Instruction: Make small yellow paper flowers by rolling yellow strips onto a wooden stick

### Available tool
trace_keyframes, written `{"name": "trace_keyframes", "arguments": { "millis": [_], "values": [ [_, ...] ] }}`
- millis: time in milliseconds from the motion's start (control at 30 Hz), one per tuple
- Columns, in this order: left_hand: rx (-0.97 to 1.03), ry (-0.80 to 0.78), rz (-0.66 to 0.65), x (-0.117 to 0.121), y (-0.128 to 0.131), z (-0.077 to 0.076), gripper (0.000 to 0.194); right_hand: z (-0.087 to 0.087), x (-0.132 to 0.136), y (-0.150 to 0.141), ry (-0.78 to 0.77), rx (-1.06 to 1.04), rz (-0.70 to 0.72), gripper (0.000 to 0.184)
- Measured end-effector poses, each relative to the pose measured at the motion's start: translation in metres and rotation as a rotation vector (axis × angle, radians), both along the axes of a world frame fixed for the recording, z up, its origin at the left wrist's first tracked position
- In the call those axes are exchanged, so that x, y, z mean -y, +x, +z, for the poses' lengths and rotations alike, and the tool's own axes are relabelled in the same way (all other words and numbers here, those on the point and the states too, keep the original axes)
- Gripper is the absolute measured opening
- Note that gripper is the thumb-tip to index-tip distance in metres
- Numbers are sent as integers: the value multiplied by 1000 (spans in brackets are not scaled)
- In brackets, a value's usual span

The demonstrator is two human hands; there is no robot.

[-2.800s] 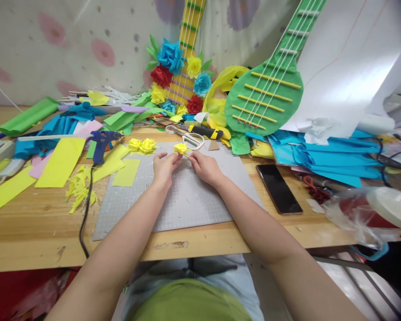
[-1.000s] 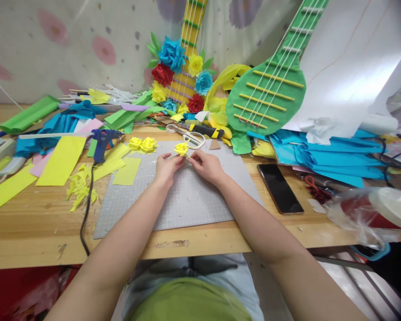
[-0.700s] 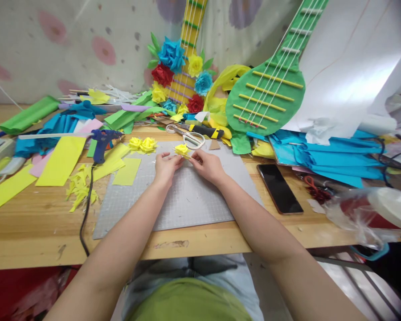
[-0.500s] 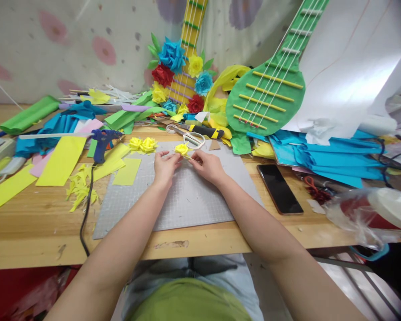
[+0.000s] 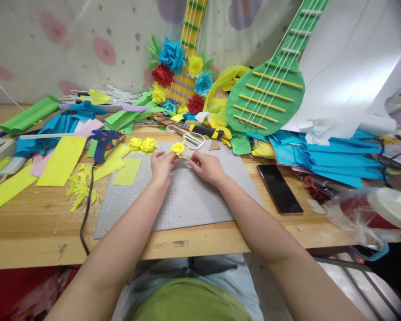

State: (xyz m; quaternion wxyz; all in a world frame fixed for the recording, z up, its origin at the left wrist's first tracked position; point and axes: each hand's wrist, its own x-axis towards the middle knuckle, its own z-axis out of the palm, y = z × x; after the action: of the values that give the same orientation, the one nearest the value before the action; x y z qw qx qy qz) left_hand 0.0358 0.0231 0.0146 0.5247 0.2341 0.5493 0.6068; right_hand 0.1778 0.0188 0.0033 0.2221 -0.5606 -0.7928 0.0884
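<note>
A yellow crepe-paper flower (image 5: 177, 148) on a thin stick (image 5: 186, 158) is held low over the grey cutting mat (image 5: 187, 196). My right hand (image 5: 207, 167) pinches the stick's right end. At the other end, my left hand (image 5: 162, 167) has its fingers closed at the flower's base; part of the grip is hidden. Just left of it lie two more yellow paper flowers (image 5: 143, 145). Scissors with white handles (image 5: 194, 141) rest behind the hands, and a yellow paper square (image 5: 127, 172) is on the mat's left edge.
A blue glue gun (image 5: 101, 145) stands at left, its cord (image 5: 87, 209) trailing to the front edge. Yellow paper strips (image 5: 62, 160) and scraps (image 5: 82, 187) surround it. A phone (image 5: 280, 189) lies at right. Behind stand a green paper instrument (image 5: 265, 98) and a yellow one (image 5: 190, 31).
The flower has shifted slightly left together with my left hand, and more of its stick shows between the hands. My right hand has barely moved.
</note>
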Motion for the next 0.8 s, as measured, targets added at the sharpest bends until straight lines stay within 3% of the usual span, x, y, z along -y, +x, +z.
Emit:
{"name": "trace_keyframes", "arguments": {
  "millis": [167,367,633,800],
  "values": [
    [36,9,45,-7,-12,-2,39,1,-1,5,15,27,27,14],
    [51,16,57,-12,-21,-1,32,4,-2,8,13,42,-71,14],
    [27,-48,-138,-5,-12,4,35,2,-1,3,-34,-84,-150,24],
    [-23,-53,-171,-4,-9,0,44,2,-2,3,-20,-132,-156,27]
  ]
}}
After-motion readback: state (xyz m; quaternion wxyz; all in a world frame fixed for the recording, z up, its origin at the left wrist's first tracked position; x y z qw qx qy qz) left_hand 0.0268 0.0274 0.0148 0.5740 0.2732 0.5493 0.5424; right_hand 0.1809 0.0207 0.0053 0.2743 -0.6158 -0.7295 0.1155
